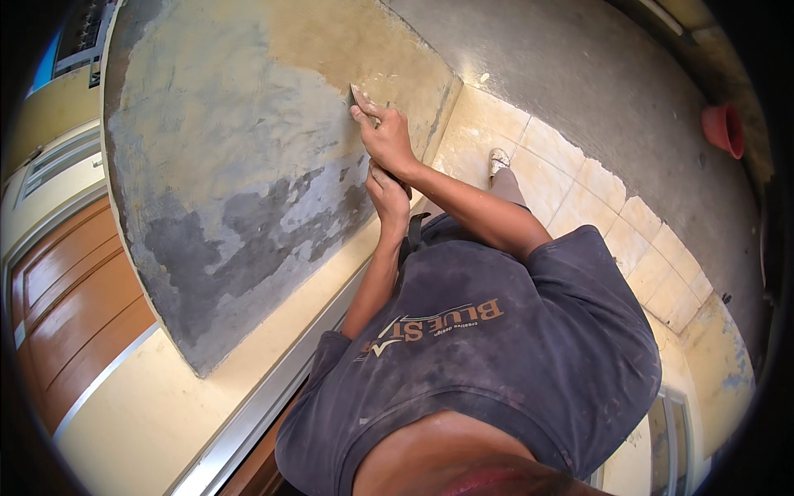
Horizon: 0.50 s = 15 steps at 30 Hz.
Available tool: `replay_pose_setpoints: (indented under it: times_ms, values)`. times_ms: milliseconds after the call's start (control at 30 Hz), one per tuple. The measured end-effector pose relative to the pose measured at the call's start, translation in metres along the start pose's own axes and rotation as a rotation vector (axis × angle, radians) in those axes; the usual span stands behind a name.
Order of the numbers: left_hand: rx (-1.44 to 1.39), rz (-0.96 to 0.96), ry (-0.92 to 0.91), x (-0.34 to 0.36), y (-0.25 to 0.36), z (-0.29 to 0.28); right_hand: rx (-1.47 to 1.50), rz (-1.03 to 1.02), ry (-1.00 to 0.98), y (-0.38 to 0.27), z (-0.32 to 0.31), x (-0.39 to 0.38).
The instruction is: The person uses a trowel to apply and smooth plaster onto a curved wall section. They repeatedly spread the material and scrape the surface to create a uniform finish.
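Observation:
My right hand [387, 139] is closed around a putty knife [357, 94], its forefinger stretched along the blade. The blade's tip meets a wall panel [240, 99] smeared with pale and tan filler, with dark grey patches lower down. Just below the right wrist is my left hand [385, 195], its fingers curled close to the panel. A dark edge shows beside the left palm; what that hand holds is mostly hidden. Wet-looking tan filler [318, 41] covers the panel's upper part, and whitish smears lie beside the blade.
Cream floor tiles [542, 178] with a ragged edge border grey concrete [595, 91]. My shoe [499, 159] stands on the tiles. A red bucket [723, 131] is at the far right. A brown panelled door [78, 298] is at the left, and a metal frame [248, 438] runs below the panel.

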<state>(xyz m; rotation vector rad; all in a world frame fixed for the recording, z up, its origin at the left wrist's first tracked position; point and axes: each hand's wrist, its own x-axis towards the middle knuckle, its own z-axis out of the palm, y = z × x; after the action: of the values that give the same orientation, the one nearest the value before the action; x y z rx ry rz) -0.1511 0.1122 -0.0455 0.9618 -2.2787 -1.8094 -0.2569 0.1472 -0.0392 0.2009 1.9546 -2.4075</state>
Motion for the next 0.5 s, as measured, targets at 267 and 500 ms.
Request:
replay_pose_setpoints:
  times_ms: [267,500]
  values:
    - [-0.105,-0.061,0.007,-0.017,0.014,-0.013,0.014,-0.021,-0.020,-0.018,0.008,-0.016]
    - [-0.101,0.030,-0.061,-0.008,0.017,-0.011,-0.019,0.031,-0.026,-0.019,0.003,-0.009]
